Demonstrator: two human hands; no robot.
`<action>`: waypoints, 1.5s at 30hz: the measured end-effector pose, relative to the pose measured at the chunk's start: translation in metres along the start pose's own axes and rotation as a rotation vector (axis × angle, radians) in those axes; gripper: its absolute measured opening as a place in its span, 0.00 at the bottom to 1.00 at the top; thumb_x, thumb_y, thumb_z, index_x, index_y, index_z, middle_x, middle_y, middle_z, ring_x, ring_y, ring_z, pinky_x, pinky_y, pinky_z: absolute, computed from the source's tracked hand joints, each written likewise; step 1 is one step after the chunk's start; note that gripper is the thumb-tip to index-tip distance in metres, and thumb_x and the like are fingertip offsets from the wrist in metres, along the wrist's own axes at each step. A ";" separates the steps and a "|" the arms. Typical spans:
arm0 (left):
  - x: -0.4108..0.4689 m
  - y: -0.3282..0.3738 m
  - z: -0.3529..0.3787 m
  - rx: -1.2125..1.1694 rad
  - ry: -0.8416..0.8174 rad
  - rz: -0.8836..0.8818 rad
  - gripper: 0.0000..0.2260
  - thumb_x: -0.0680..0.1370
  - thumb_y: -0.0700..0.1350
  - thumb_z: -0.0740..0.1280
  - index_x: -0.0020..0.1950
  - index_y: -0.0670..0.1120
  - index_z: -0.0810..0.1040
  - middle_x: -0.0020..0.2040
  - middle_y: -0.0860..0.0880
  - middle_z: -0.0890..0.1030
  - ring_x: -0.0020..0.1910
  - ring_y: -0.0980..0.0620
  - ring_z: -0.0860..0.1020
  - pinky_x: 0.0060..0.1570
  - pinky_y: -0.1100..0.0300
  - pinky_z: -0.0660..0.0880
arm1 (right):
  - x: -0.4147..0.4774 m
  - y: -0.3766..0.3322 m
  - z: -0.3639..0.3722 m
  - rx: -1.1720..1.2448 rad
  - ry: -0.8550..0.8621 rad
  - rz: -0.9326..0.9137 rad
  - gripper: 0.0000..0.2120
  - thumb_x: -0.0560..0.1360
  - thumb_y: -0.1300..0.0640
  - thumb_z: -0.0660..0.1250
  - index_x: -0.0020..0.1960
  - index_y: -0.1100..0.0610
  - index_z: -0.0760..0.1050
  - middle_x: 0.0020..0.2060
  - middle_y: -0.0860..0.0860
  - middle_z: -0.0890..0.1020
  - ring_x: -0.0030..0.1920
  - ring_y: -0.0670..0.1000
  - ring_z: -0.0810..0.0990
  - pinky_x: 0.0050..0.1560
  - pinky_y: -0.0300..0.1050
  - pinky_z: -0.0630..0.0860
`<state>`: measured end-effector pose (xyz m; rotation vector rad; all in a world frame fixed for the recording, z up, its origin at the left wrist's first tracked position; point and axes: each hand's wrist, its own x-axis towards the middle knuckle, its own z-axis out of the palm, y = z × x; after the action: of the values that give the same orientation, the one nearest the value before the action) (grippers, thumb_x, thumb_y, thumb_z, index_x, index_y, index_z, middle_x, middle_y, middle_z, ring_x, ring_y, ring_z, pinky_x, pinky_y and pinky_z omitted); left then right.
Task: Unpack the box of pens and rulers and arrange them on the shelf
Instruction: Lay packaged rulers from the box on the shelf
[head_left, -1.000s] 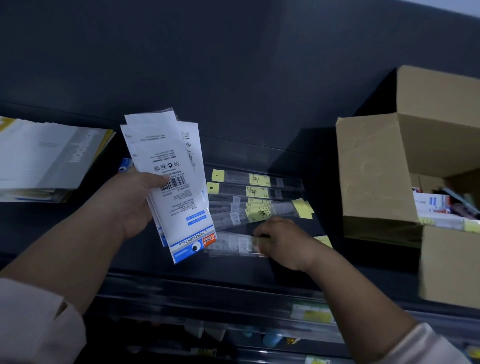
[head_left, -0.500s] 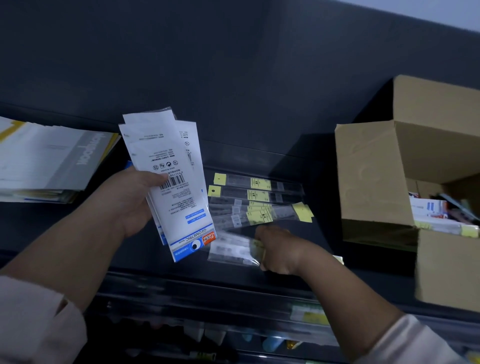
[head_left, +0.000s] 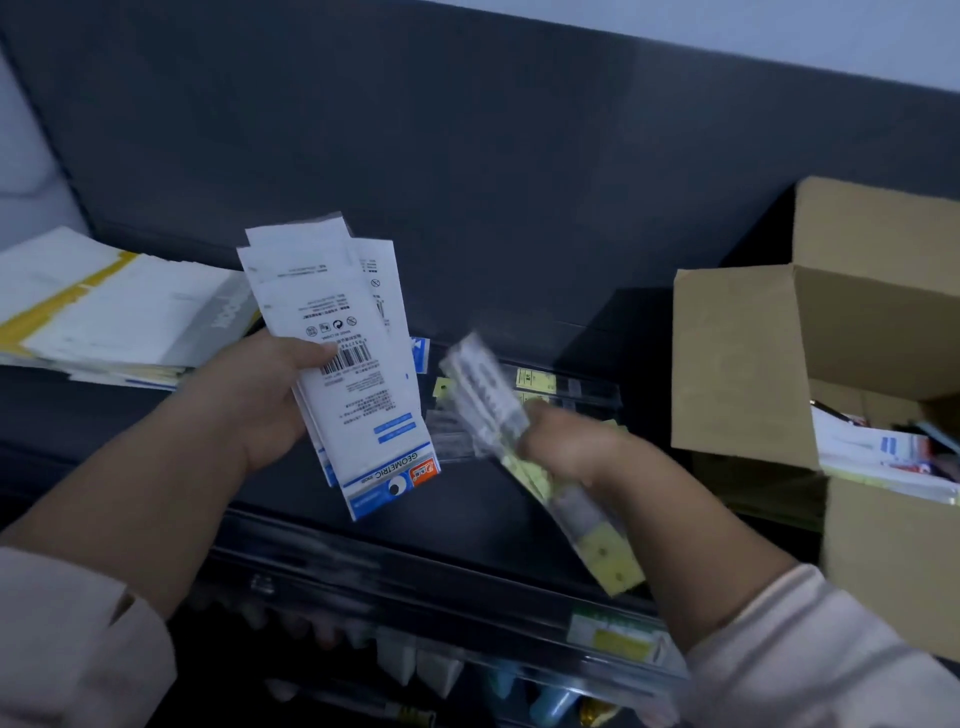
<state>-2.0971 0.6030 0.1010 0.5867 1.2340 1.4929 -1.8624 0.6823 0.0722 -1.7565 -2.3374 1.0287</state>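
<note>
The packets (head_left: 363, 384) in the left hand (head_left: 249, 400) were white with fine black print and a black barcode. They ended in a blue band with white lettering and a small red-orange logo. The sleeved rulers (head_left: 483, 395) in the right hand (head_left: 566, 447) were clear and greyish, blurred, with pale yellow header cards at the near end. The shelved rulers (head_left: 571, 387) carried yellow labels. The shelf (head_left: 467, 509) was dark slate grey. The box (head_left: 737, 364) was plain tan cardboard, with white, blue and red packaging inside. The paper stack (head_left: 119, 312) was white with a yellow stripe and a grey band. Both sleeves (head_left: 67, 639) were pale pinkish beige.
</note>
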 end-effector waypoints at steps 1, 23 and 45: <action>-0.002 0.001 0.000 -0.001 -0.004 0.016 0.15 0.79 0.33 0.58 0.61 0.46 0.77 0.52 0.46 0.84 0.47 0.47 0.84 0.35 0.52 0.80 | 0.003 -0.004 -0.004 0.254 0.038 0.020 0.15 0.75 0.65 0.56 0.59 0.57 0.72 0.49 0.57 0.80 0.48 0.57 0.78 0.45 0.46 0.76; 0.046 0.012 0.031 0.063 -0.251 -0.084 0.17 0.79 0.33 0.58 0.65 0.44 0.75 0.55 0.45 0.83 0.49 0.46 0.83 0.40 0.51 0.78 | -0.030 0.008 0.073 1.753 0.402 0.591 0.03 0.77 0.69 0.63 0.47 0.65 0.75 0.40 0.60 0.79 0.40 0.55 0.78 0.30 0.43 0.79; 0.092 -0.004 0.028 0.150 -0.313 -0.175 0.15 0.78 0.32 0.59 0.63 0.43 0.76 0.53 0.44 0.84 0.49 0.45 0.83 0.37 0.49 0.81 | 0.049 0.040 0.002 -0.281 0.287 0.031 0.19 0.75 0.59 0.66 0.66 0.52 0.74 0.65 0.54 0.75 0.66 0.55 0.71 0.65 0.49 0.70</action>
<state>-2.1003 0.6976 0.0849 0.7606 1.1255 1.1202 -1.8470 0.7294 0.0333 -1.8852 -2.3639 0.4271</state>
